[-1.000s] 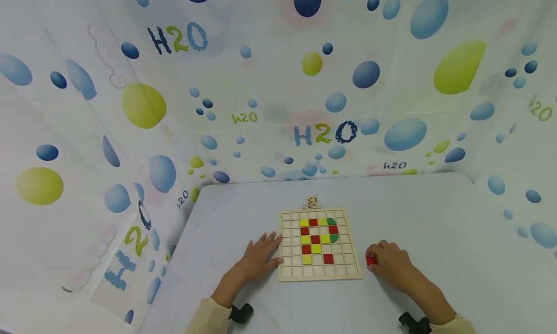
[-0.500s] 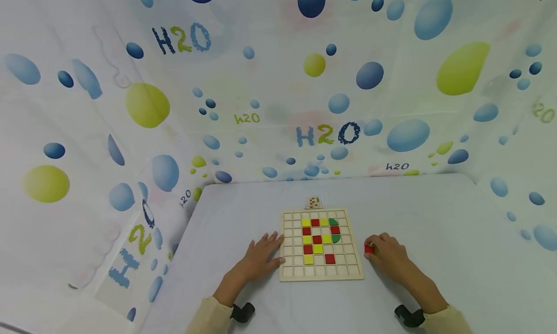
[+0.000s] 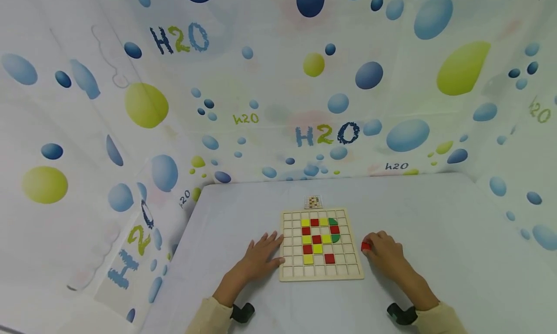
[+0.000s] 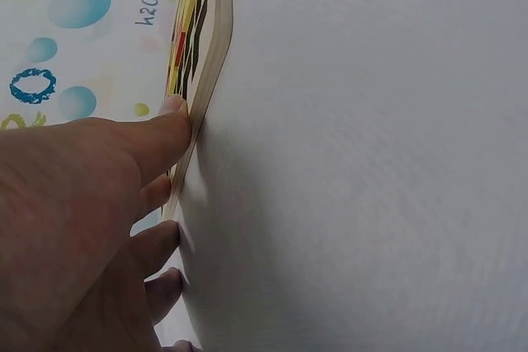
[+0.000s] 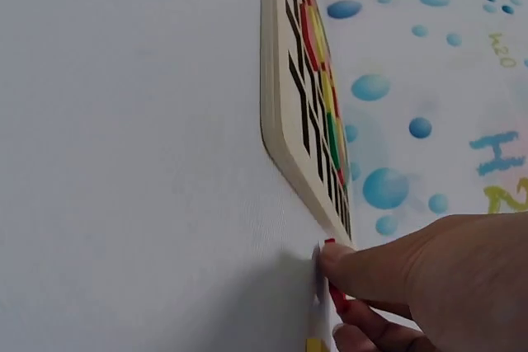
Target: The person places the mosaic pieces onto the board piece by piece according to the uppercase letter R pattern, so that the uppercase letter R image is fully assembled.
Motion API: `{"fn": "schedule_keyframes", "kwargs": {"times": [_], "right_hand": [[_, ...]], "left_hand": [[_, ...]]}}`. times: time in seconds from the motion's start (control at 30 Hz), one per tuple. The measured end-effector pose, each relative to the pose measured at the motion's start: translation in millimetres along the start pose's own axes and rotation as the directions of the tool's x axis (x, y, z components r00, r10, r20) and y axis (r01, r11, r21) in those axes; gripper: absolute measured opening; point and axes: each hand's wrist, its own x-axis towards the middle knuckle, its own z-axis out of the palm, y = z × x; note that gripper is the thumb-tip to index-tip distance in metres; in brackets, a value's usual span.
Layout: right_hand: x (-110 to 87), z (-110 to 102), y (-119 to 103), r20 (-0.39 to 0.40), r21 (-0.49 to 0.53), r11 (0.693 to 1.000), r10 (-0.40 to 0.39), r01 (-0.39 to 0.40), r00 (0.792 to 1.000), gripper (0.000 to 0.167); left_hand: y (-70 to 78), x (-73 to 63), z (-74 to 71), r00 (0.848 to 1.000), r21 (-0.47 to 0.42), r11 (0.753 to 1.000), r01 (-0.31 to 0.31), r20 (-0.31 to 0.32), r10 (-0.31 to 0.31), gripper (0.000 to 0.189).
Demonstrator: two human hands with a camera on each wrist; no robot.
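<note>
A square wooden grid board (image 3: pixel 291 271) lies on the table, with red, yellow and green tiles set in its middle squares. My left hand (image 3: pixel 258 256) rests flat with spread fingers, thumb and fingertips against the board's left edge; the left wrist view shows its thumb (image 4: pixel 161 142) right at the rim. Just right of the board, my right hand (image 3: pixel 385 254) pinches a red tile (image 3: pixel 366 246) between thumb and fingertips. In the right wrist view the red tile (image 5: pixel 337 296) shows edge-on behind the thumb, and a small yellow piece (image 5: pixel 313 344) shows below it.
A small pattern card (image 3: pixel 313 202) with a printed grid lies behind the board's far edge. White cloth covers the table (image 3: pixel 417 203). A white curtain (image 3: pixel 270 73) with blue and green drops hangs behind and at the sides.
My right hand has moved left and a little away from me, bringing the red tile closer to the board. The left hand keeps its place at the board's edge.
</note>
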Motion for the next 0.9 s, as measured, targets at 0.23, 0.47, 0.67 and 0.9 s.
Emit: {"fn": "schedule_keyframes", "kwargs": {"times": [0.23,0.47,0.67,0.9], "right_hand": [[0.1,0,-37,0.042,0.033,0.999,0.022,-0.023,0.999,0.027],[-2.9,16,-81,0.107,0.086,0.995,-0.059,0.050,0.993,0.027],[-7.0,34,-104,0.116,0.143,0.964,-0.240,0.223,0.964,0.022],[-11.0,44,-113,0.116,0.078,0.932,-0.362,0.355,0.925,0.016]], "left_hand": [[2.4,-1.7,-2.8,1.000,-0.016,1.000,0.001,-0.007,-0.001,0.071],[2.8,0.8,-2.3,1.000,-0.008,1.000,0.000,-0.001,0.000,0.072],[4.3,0.8,-3.6,1.000,-0.009,1.000,0.017,0.004,-0.017,0.073],[1.5,0.9,-3.2,1.000,-0.024,1.000,0.003,0.006,-0.003,0.072]]}}
